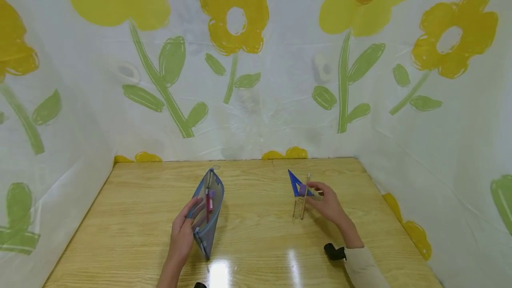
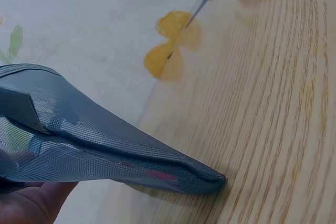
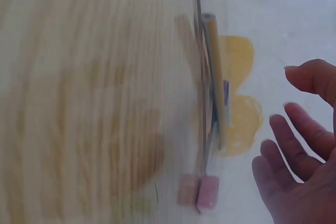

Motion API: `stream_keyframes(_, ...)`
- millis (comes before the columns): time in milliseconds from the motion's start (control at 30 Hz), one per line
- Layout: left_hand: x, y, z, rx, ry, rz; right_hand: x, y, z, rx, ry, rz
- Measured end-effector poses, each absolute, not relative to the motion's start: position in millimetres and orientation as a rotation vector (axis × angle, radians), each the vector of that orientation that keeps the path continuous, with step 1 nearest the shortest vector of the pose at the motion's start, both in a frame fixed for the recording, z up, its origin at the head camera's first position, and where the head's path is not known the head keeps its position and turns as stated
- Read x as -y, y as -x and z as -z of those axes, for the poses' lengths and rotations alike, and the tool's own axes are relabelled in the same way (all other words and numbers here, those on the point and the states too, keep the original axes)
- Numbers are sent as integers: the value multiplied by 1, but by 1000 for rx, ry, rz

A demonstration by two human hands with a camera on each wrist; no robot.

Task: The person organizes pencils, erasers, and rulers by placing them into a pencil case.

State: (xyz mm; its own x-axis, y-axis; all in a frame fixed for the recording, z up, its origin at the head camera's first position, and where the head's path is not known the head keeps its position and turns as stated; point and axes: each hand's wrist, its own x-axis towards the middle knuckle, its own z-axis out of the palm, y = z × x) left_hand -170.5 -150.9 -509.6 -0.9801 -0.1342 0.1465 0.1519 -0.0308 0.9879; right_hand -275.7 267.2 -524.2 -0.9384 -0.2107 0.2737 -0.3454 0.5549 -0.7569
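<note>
My left hand (image 1: 183,230) grips the side of a blue-grey mesh zip pouch (image 1: 210,241), which gapes upward. Inside the pouch show a dark red pen or pencil (image 1: 207,208) and a pink-and-purple item (image 1: 211,200). Over to the right, my right hand (image 1: 328,203) is beside a blue set square (image 1: 294,182), a pencil (image 1: 305,203), and a purple block (image 1: 302,190). In the right wrist view the fingers are spread and loosely bent, apart from the pencil (image 3: 215,72). A pink eraser (image 3: 208,192) lies near the pencil's lower end there.
The wooden table (image 1: 256,230) stretches between the pouch and the stationery. A white cloth with printed flowers (image 1: 260,123) walls off the back and both sides. Left of the set square's lower edge is a see-through strip with markings (image 1: 298,208).
</note>
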Motion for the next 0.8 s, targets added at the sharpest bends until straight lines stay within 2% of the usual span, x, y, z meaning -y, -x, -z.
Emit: stream_keyframes(800, 150, 172, 509, 2059, 38, 2135, -276, 295, 531, 2817, -537, -1157)
